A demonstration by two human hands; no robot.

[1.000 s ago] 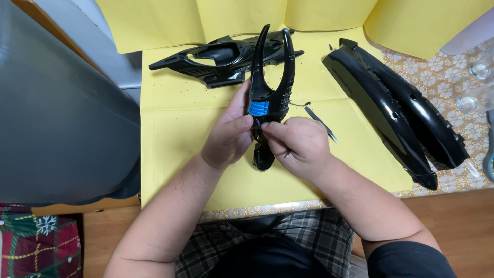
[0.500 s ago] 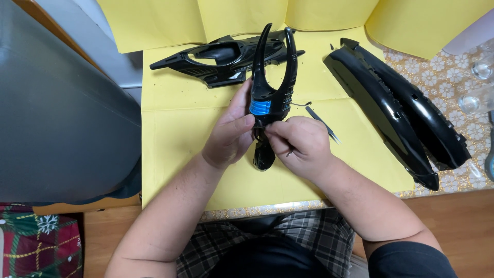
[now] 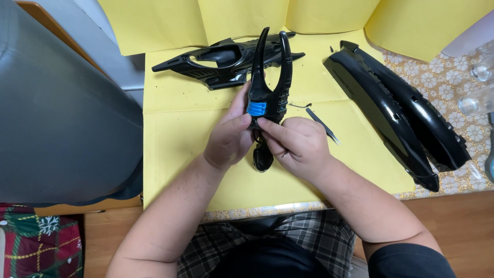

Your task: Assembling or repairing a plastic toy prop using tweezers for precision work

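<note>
Nothing much had moved since the earlier frames: both hands stayed clamped on the forked black plastic part [image 3: 268, 85], and it sat at approx the same tilt, prongs pointing away from the person.

L hand [image 3: 230, 138] was closed round the part's lower left side, thumb pressing near the blue ribbed patch [image 3: 257, 108]. R hand [image 3: 298, 146] was closed on the lower right, index finger laid across the stem just under that patch. Neither hand was wide; both were gripping the same piece. Part was held up over the yellow paper sheet [image 3: 195, 154], approx mid-table, its rounded bottom end [image 3: 263, 159] poking out below the fingers.

Handling, as a guess: looked like light, stiff moulded plastic w/ a glossy finish, so prob slippery. The two thin prongs seemed the weak spot and could flex or snap if levered. Best hold was prob the thick waist around the blue patch, where the hands already were.

Nearby: a flat black openwork panel [image 3: 216, 59] lay beyond the part, two long black curved covers [image 3: 401, 113] lay side by side to the right, and thin metal tweezers [image 3: 321, 123] lay on the paper just beside the R hand. A grey bulky shape [image 3: 56, 118] filled the left.
</note>
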